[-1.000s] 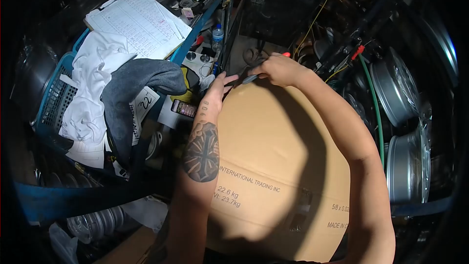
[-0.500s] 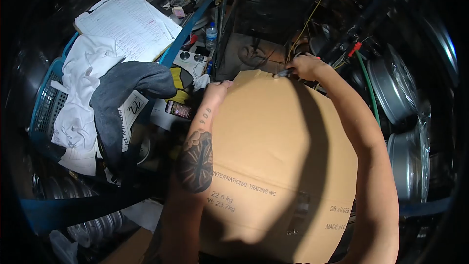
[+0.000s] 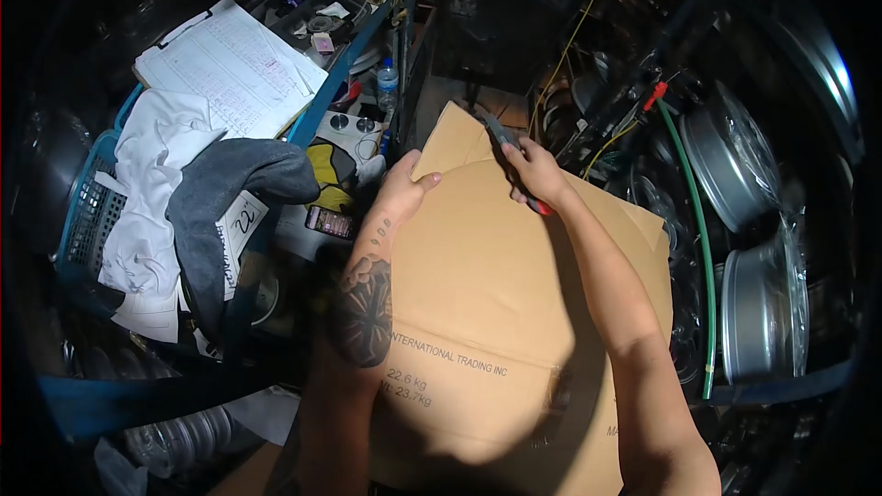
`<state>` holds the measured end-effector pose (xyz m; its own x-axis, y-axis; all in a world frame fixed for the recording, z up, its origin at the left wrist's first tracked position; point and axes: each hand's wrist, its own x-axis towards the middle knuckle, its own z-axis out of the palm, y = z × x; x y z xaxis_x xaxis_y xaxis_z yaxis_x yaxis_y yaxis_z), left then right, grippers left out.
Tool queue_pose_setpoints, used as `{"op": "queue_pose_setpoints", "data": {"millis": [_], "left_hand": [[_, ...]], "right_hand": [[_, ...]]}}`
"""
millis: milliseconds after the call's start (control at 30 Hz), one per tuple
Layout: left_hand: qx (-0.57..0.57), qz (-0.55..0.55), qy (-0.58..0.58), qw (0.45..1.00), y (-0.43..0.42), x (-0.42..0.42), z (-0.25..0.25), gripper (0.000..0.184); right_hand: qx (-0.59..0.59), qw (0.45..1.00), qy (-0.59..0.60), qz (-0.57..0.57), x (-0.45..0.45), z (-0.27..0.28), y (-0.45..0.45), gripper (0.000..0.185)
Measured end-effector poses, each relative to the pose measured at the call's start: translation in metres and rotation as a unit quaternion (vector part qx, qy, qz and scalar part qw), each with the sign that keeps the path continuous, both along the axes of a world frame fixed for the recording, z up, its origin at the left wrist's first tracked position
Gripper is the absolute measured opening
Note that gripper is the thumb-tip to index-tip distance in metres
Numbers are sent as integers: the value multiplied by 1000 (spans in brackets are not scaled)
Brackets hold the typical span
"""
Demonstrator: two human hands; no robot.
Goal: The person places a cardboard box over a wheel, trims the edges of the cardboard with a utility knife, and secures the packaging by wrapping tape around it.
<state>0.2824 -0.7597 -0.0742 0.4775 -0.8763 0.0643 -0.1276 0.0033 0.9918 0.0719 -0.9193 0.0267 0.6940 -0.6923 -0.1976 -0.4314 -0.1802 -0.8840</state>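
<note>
A large brown cardboard sheet [image 3: 478, 257] with printed lettering stands tilted in front of me, its top corner pointing up. My left hand [image 3: 407, 191] grips the sheet's upper left edge, thumb on the near face and fingers behind. In my right hand [image 3: 536, 173] is a dark pair of scissors [image 3: 501, 135] with a bit of red at the handle. Its blades point up and left, near the sheet's top edge, beside a curved line on the cardboard. Whether the blades touch the cardboard I cannot tell.
Left are a clipboard with papers [image 3: 230, 69], a white cloth [image 3: 152, 193], a dark grey cloth [image 3: 207, 211], a teal basket [image 3: 84, 211] and a phone [image 3: 329, 221]. A water bottle [image 3: 387, 87] stands behind. Right are metal wheel rims [image 3: 749, 312] and a green hose [image 3: 700, 248].
My right hand and the scissors have moved left and toward me, away from the sheet's top edge. The sheet's top corner now shows higher, and my left thumb lies over its face.
</note>
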Motion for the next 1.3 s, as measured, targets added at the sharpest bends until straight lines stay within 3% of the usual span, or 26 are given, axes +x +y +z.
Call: {"op": "queue_pose_setpoints", "data": {"millis": [100, 200, 233, 333, 467, 533, 600, 633, 733, 867, 1000, 1033, 1067, 1133, 1200, 1267, 1300], "left_hand": [[12, 43, -85, 995, 15, -10, 22, 28], [79, 70, -168, 980, 25, -17, 45, 29], [79, 71, -163, 981, 25, -17, 43, 31], [100, 92, -161, 978, 25, -17, 53, 31], [131, 159, -217, 954, 21, -30, 62, 22], [92, 174, -243, 950, 18, -30, 56, 22], [35, 172, -255, 951, 24, -32, 53, 22], [14, 168, -267, 949, 27, -30, 52, 21], [18, 158, -241, 958, 35, -25, 49, 19], [49, 124, -200, 971, 30, -19, 45, 19], [36, 161, -181, 970, 29, -24, 44, 23], [47, 168, -181, 968, 29, -24, 45, 23], [47, 175, -176, 968, 30, -22, 46, 23], [53, 168, -166, 970, 36, -28, 53, 24], [-20, 229, -241, 943, 37, -36, 61, 29], [-94, 294, -311, 899, 37, -38, 65, 35], [-56, 240, -352, 903, 33, -38, 61, 39]], "right_hand": [[-84, 996, 27, -8, 33, 14, 17, 37], [-211, 966, 151, 21, 40, 14, 15, 43], [-198, 955, 202, 92, 31, 19, 16, 44], [-157, 949, 236, 135, -3, 25, 35, 44], [-184, 971, 148, -43, -14, 9, 54, 41], [-301, 951, 74, -20, 3, -2, 55, 41], [-336, 938, 81, 4, 39, 10, 55, 39], [-318, 940, 118, 18, 55, 32, 63, 39], [-345, 933, 100, 35, 67, 25, 69, 36], [-297, 900, 296, 114, 17, 20, 91, 39], [-357, 901, 231, 86, 12, 24, 73, 41], [-350, 927, 134, 7, 22, 38, 71, 42], [-331, 932, 141, -39, 33, 55, 64, 42], [-294, 947, 125, 16, 48, 31, 20, 49], [-323, 918, 226, 48, 57, -46, -8, 58], [-316, 912, 261, 35, 65, -29, 7, 62], [-329, 910, 251, 18, 63, -35, 6, 61]]}}
